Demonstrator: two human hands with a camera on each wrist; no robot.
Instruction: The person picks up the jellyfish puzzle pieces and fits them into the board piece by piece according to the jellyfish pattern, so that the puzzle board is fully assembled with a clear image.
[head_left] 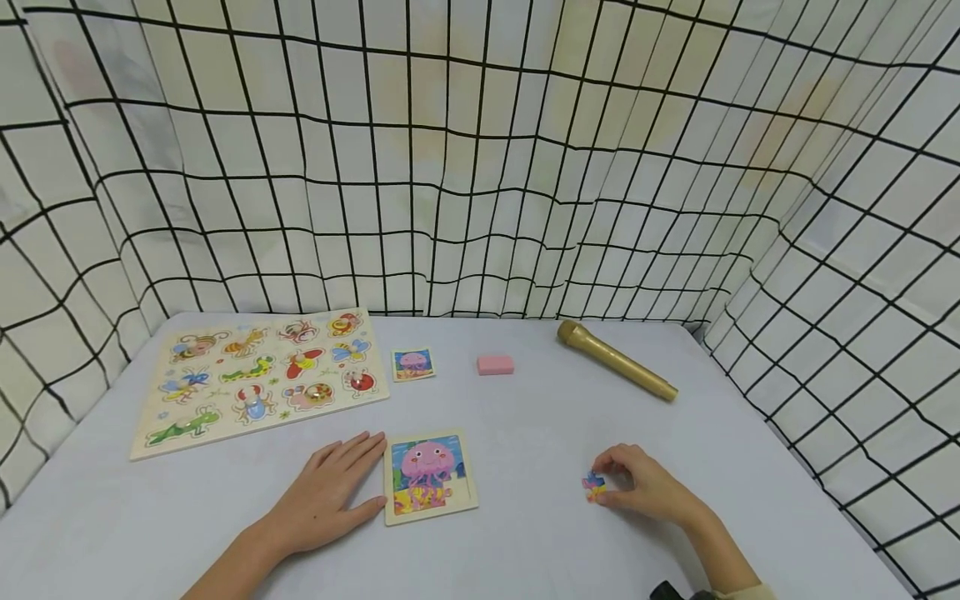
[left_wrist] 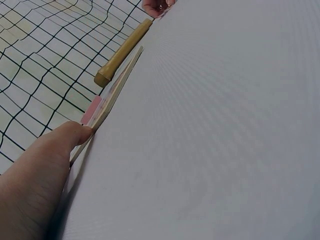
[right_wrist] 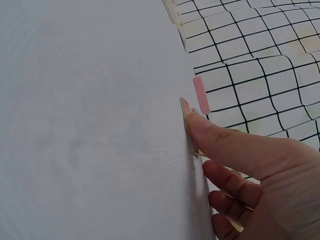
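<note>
A square jellyfish jigsaw puzzle in a wooden frame lies on the table, with a gap in its picture at the lower right. My left hand lies flat at its left side, fingers stretched out, fingertips and thumb right at the frame's edge. In the left wrist view the thumb is at the frame's edge. To the right of the puzzle, my right hand pinches a small colourful jigsaw piece between thumb and fingers, low over the table. The right wrist view shows this piece edge-on under the thumb.
A large wooden insect puzzle board lies at the back left. Beside it are a small jellyfish picture card and a pink block. A gold microphone-shaped stick lies at the back right. Black-gridded white cloth walls enclose the table.
</note>
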